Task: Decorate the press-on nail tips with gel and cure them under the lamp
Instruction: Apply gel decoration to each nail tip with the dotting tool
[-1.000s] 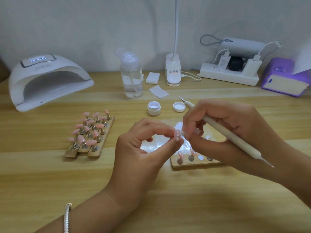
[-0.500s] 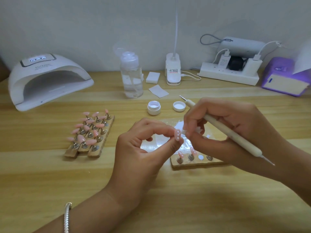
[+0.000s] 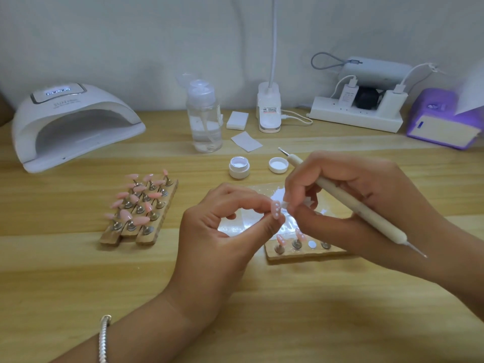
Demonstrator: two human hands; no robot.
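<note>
My left hand pinches a pink nail tip with white dots between thumb and forefinger, above a clear mat. My right hand holds a cream dotting pen across its palm, and its fingertips pinch something small and white at the tip's edge. A wooden holder below carries two dotted tips. Several plain pink tips stand on a second wooden rack to the left. An open gel pot and its lid sit behind. The white curing lamp is at far left.
A clear pump bottle, white wipes, a desk lamp base, a power strip with chargers and a purple box line the back of the wooden table. A bracelet circles my left wrist.
Both hands stay almost still at the nail tip. The pen's upper end has shifted slightly to the right.
</note>
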